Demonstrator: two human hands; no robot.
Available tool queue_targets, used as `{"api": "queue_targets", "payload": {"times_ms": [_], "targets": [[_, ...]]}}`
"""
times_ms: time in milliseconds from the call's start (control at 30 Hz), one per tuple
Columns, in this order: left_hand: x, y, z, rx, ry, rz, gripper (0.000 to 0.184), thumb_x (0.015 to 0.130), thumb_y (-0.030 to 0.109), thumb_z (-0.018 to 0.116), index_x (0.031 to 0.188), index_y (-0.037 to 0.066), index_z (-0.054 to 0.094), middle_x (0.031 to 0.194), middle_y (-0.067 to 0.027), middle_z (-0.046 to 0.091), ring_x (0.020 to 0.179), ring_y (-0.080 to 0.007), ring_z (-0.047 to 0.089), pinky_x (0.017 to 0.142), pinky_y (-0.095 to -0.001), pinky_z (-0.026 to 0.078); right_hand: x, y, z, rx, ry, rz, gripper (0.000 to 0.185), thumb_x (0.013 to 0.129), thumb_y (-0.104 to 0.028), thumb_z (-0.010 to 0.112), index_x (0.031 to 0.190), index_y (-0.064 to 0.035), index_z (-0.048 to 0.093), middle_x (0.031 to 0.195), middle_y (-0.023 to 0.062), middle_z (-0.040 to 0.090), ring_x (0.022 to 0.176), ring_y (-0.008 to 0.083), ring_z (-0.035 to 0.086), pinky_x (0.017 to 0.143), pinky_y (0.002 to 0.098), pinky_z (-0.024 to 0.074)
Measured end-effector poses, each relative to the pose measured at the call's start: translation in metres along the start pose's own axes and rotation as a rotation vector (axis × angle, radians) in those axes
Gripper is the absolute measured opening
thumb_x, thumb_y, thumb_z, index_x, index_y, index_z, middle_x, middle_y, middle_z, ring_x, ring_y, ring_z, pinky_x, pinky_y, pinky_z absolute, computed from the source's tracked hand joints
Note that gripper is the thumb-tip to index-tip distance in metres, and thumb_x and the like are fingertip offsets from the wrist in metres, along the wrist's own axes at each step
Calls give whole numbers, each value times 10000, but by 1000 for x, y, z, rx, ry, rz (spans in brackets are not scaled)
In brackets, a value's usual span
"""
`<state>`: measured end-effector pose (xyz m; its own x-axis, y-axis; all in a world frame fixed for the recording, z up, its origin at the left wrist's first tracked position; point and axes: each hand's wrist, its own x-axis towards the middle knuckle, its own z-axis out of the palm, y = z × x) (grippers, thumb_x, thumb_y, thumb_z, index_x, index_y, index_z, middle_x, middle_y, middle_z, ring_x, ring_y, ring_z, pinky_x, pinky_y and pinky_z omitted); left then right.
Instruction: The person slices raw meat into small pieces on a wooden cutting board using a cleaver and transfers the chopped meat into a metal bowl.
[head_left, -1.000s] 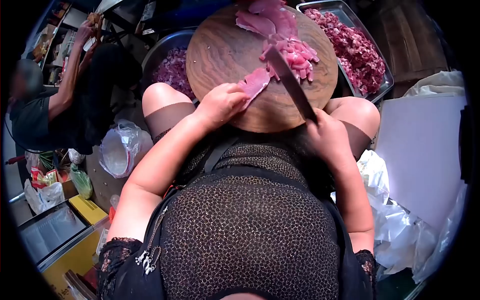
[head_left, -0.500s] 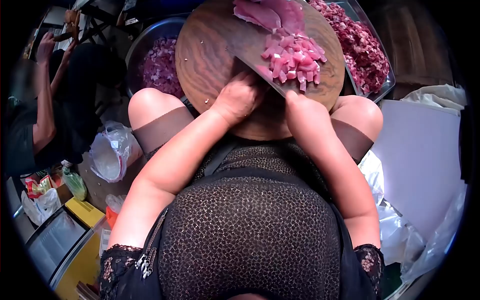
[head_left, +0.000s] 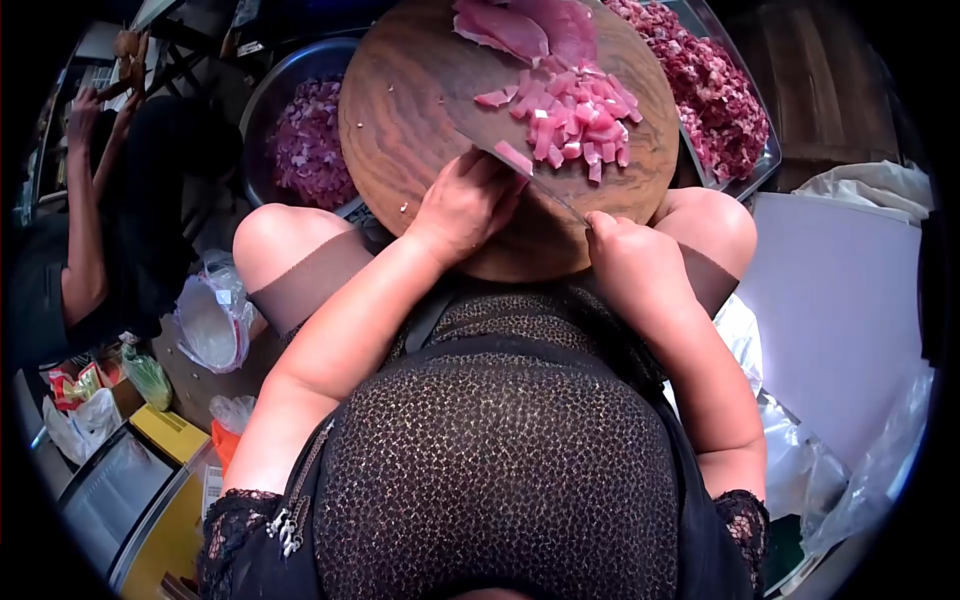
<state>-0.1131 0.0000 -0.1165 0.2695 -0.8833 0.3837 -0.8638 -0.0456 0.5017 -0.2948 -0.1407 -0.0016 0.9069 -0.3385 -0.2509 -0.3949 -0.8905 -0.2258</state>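
Note:
A round wooden chopping block [head_left: 395, 95] sits between my knees. My right hand [head_left: 630, 250] is closed round the handle of a knife [head_left: 558, 200], whose blade slants up and left across the block. A pink meat strip [head_left: 513, 157] lies against the blade's far side. My left hand [head_left: 462, 205] is closed, with curled fingertips beside the blade; whatever they press on is hidden. Beyond the knife is a pile of cut meat pieces [head_left: 575, 118]. Larger meat slices [head_left: 505, 32] lie at the block's far edge.
A metal bowl of chopped meat [head_left: 310, 145] stands left of the block. To the right, a metal tray [head_left: 768, 160] holds ground or minced meat [head_left: 715, 95]. Another person's arm [head_left: 85, 230] is at far left. A plastic-lined bucket [head_left: 212, 320] stands by my left knee.
My right hand and the knife have shifted slightly right and down. A meat strip now shows against the blade, and pieces lie farther left of the pile. The whole view has shifted a little.

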Motion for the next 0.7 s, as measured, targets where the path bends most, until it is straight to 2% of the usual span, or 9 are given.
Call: {"api": "queue_targets", "payload": {"times_ms": [133,267,300,333,533,600,700], "targets": [[-1,0,-2,13,-35,11,290,784,162,714,1054,56,706,1102,-127,634,1084,-343,574,982,-436,476,28,-10,8,33,-49,-26,75,857,-63,524,865,-16,582,769,213,671,736,385,681,645,484,548],[-2,0,-4,39,1,58,292,775,166,725,1050,71,715,1092,-109,647,1048,-306,601,970,-420,481,69,-8,35,151,213,-78,95,896,-109,518,895,-44,588,791,197,676,744,382,676,643,492,537],[-2,1,-6,28,15,70,285,776,163,721,1046,72,712,1090,-103,644,1040,-301,602,965,-415,483,68,-8,35,202,335,-87,112,924,-144,516,915,-56,585,801,185,676,744,381,671,644,501,529],[1,1,-8,16,35,83,278,777,160,718,1041,72,710,1088,-97,641,1031,-296,603,959,-410,484,65,-4,30,193,347,-94,112,924,-144,516,915,-56,585,801,185,676,744,381,671,644,501,529],[-7,1,-8,77,39,93,275,769,128,718,1039,73,706,1075,-98,633,983,-308,596,893,-403,502,0,2,8,112,104,-46,116,925,-153,531,920,-45,574,773,189,662,734,385,669,642,486,535],[-9,0,-6,-11,4,6,280,761,124,718,1035,66,705,1096,-112,631,1014,-316,591,933,-411,492,-5,2,7,67,60,-30,103,904,-122,531,917,-28,571,774,196,666,735,384,675,649,482,543],[-9,-1,-5,-4,48,59,289,762,126,720,1043,61,707,1109,-117,637,1061,-318,583,979,-415,474,5,-9,4,43,-71,-22,96,884,-94,525,908,-14,573,775,189,672,736,382,681,654,480,550]]}}
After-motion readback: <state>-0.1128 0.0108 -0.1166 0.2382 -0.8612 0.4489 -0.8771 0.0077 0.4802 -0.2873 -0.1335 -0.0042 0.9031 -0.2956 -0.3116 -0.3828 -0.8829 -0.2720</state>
